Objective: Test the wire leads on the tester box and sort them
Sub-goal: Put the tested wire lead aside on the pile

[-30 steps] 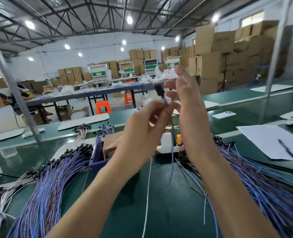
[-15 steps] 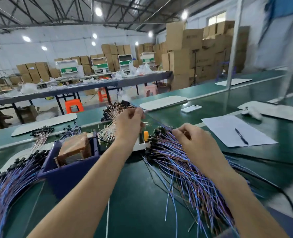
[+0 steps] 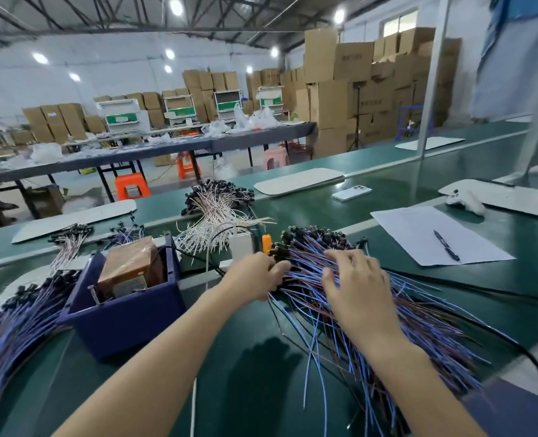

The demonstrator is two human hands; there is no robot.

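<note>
The step, as I judge it, is drawing one lead out of the pile to carry to the tester. To do it well I should take a single lead by its black end, not by the thin wire. I should pull it along its own length toward the far left, so it slides free without dragging its neighbours into a knot.

My right hand lies flat and open on the pile, fingers spread over the wires. It should press lightly there and hold the rest down while the one lead comes out. My left hand is curled in at the pile's left edge, thumb against the black ends. I cannot tell whether it pinches a lead, because the fingertips are hidden among them.

The pile fans out under my right hand and to the right of my left. Its black ends are at the far side, and the loose blue and brown tails run near and right. The tester, a white box with an orange part on its right, stands just beyond my left hand, close beside the pile's far-left ends. A second pile of similar leads lies well to the left, past the blue bin. I take it for the sorted ones, though I cannot be sure.
</note>
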